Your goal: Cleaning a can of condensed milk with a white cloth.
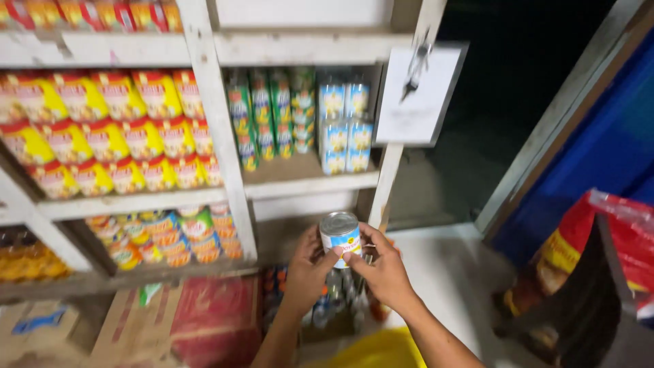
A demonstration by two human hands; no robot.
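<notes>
Both hands hold one small can (340, 238) upright, its long axis vertical and silver lid up: the left hand (308, 267) grips its left side, the right hand (383, 267) its right, equally near. The can sits below and in front of the shelf (310, 182). On that shelf, directly above the can, stand matching blue-and-white cans (345, 126), with green cans (271, 116) left of them.

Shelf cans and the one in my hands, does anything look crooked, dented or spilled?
Nothing stands out. The can held by both hands, left hand and right hand, looks undented, and the shelf cans stand stacked upright. No spill shows.
</notes>
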